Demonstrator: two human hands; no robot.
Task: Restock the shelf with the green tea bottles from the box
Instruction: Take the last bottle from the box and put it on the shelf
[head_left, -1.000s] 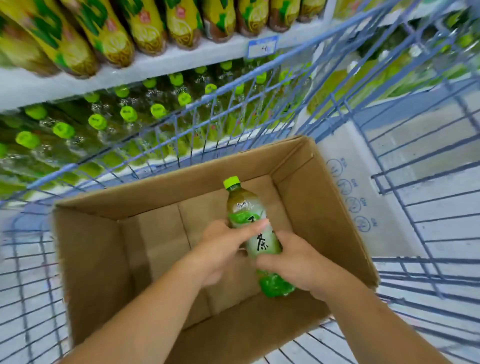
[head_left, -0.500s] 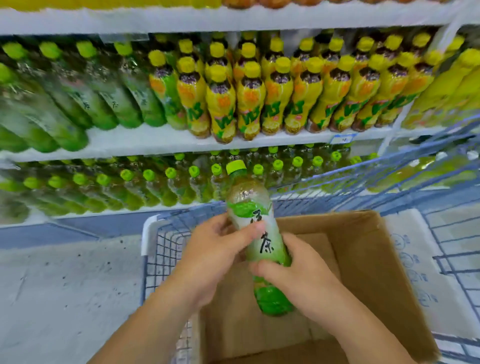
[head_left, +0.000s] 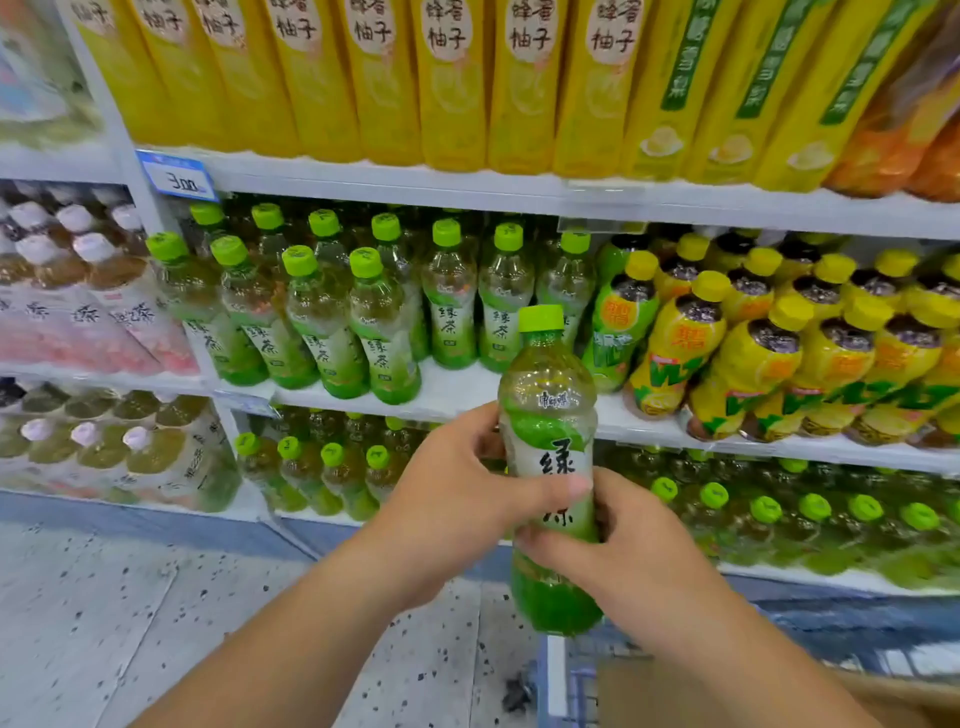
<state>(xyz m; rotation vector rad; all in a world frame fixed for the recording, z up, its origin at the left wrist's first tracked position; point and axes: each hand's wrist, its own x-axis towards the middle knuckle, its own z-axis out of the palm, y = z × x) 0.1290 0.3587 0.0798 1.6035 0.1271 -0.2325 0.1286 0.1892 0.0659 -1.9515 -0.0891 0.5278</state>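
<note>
Held bottle (head_left: 548, 415) before the shelf (head_left: 467, 387) (rows of bottles (head_left: 332, 322) behind), box (head_left: 727, 696) lower right

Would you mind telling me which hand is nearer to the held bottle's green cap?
Left. The left hand grips the green tea bottle around its label, closer below the cap; the right hand holds it lower, near the base.

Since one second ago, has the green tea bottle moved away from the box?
Yes. The green tea bottle went up out of the cardboard box, whose corner now shows below it, toward the shelf.
</note>
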